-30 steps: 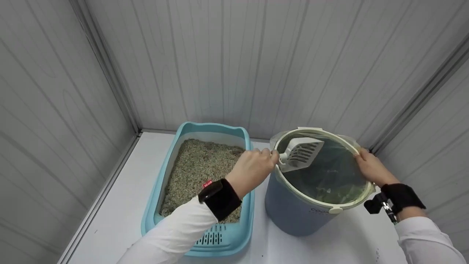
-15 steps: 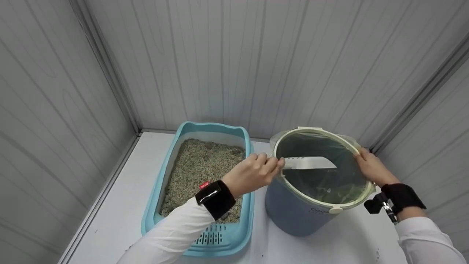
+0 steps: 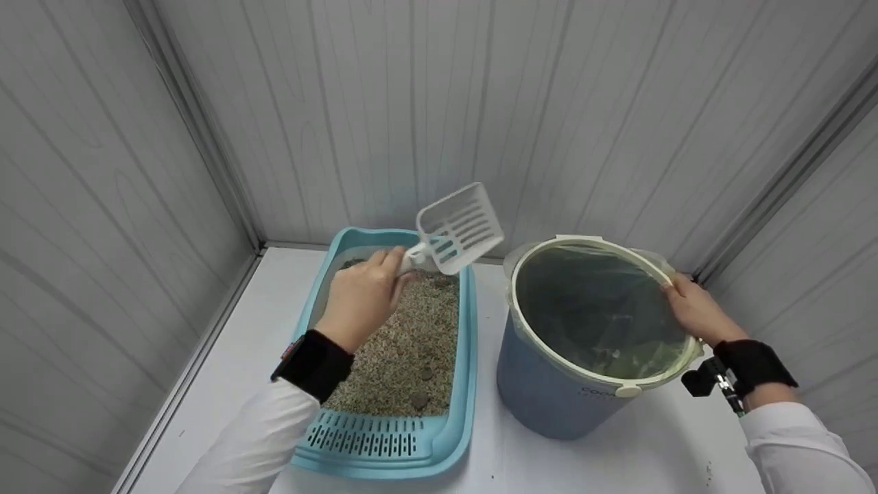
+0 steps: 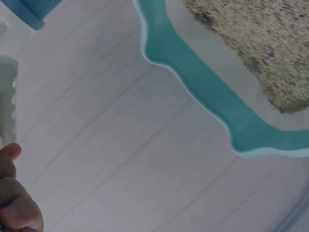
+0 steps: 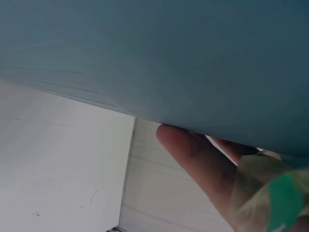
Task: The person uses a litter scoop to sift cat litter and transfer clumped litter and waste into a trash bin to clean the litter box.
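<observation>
My left hand (image 3: pixel 363 295) holds a white slotted litter scoop (image 3: pixel 458 232) by its handle. The scoop is raised over the back right corner of a blue litter box (image 3: pixel 467 363), and nothing shows on its slotted head. Grainy litter (image 3: pixel 398 357) fills the box, with a few dark clumps (image 3: pixel 420 400) near the front. To the right stands a blue bin (image 3: pixel 549 391) with a pale rim and a thin translucent bag (image 3: pixel 603 309) lining it. My right hand (image 3: pixel 699 312) grips the bin's right rim over the bag's edge; the right wrist view shows its fingers (image 5: pixel 203 164) against the bin's side.
Box and bin stand side by side on a white surface (image 3: pixel 206 398), a narrow gap between them. Grey panel walls (image 3: pixel 357 123) enclose the back and both sides. Small specks (image 3: pixel 708 473) lie on the surface at the right front.
My left hand has moved left with the scoop, out of the bin's mouth and up over the litter box. The scoop's slotted face has turned into view. My right hand has stayed on the rim.
</observation>
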A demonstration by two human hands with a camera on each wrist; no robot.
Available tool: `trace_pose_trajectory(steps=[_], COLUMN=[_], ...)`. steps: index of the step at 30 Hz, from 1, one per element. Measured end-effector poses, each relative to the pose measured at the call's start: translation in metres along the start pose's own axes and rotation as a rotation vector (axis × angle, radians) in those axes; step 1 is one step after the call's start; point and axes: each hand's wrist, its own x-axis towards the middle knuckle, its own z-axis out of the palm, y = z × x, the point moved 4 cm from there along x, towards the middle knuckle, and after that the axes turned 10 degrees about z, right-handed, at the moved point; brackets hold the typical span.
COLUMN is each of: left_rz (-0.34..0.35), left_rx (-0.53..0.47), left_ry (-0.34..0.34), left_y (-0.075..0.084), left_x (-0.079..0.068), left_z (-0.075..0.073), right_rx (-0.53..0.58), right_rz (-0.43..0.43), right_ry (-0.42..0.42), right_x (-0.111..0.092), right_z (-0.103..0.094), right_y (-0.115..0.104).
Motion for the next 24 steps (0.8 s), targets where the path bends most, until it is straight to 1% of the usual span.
trace_pose_trajectory(steps=[3, 5, 9, 12, 13, 15, 17, 20, 22, 24], left_rz=[-0.064, -0.078, -0.088, -0.068, -0.063, -0.066, -0.068, -0.043, -0.009, 0.008], left_rx=[0.058, 0.092, 0.156, 0.241, 0.284, 0.381, 0.5, 0.663, 0.768, 0.844], left_ry=[-0.123, -0.212, -0.362, -0.432, -0.461, -0.548, -0.673, -0.858, -0.928, -0.967], left_y=[-0.015, -0.022, -0.033, -0.037, -0.037, -0.035, -0.03, -0.018, -0.009, 0.001], left_x=[-0.02, -0.033, -0.055, -0.066, -0.069, -0.073, -0.077, -0.081, -0.083, -0.084], left_z=[0.006, 0.012, 0.023, 0.031, 0.033, 0.037, 0.041, 0.046, 0.05, 0.055], right_rx=[-0.002, -0.004, 0.007, 0.017, 0.017, 0.011, 0.006, 0.003, 0.005, 0.007], right_rz=[-0.003, -0.01, -0.01, -0.001, 0.002, 0.0, 0.001, 0.009, 0.02, 0.029], right_ry=[0.009, 0.017, 0.011, 0.0, -0.002, 0.0, 0.003, -0.003, -0.012, -0.019], right_x=[0.0, 0.0, 0.001, 0.0, 0.0, 0.0, 0.0, 0.0, 0.0, 0.0], right_z=[-0.001, -0.001, 0.0, 0.001, 0.001, 0.001, 0.001, 0.001, 0.0, 0.0], right_y=[0.0, 0.0, 0.001, 0.001, 0.002, 0.002, 0.002, 0.002, 0.002, 0.003])
